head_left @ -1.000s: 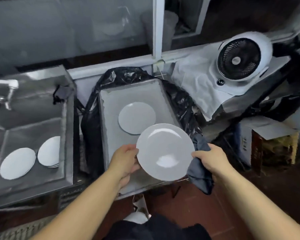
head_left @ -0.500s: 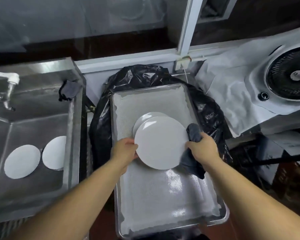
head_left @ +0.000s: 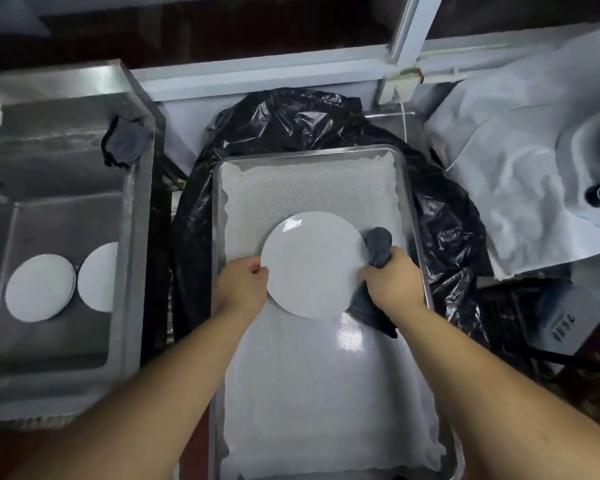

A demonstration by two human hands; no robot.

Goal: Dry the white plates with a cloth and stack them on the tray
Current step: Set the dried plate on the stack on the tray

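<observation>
White and glossy, the round white ceramic plate [head_left: 311,263] sits low over the middle of the rectangular steel tray [head_left: 417,237], which is lined with pale mesh matting; whether another plate lies hidden beneath it cannot be told. The left hand [head_left: 240,289] holds the plate's left rim, its fingers [head_left: 255,268] curled at the edge; the right hand [head_left: 394,282] is at the right rim, its fingers wrapped around a bunched dark grey cloth [head_left: 378,247] that trails below the wrist. This plate looks dried and is being set down, so the stacking step is nearly done for it. Two more round white plates [head_left: 40,292] lie in the stainless steel sink [head_left: 132,216] to the left, one partly cut off by the sink wall; these appear yet to be dried, so the task is probably around its midpoint, with fetching, wiping and stacking left.
</observation>
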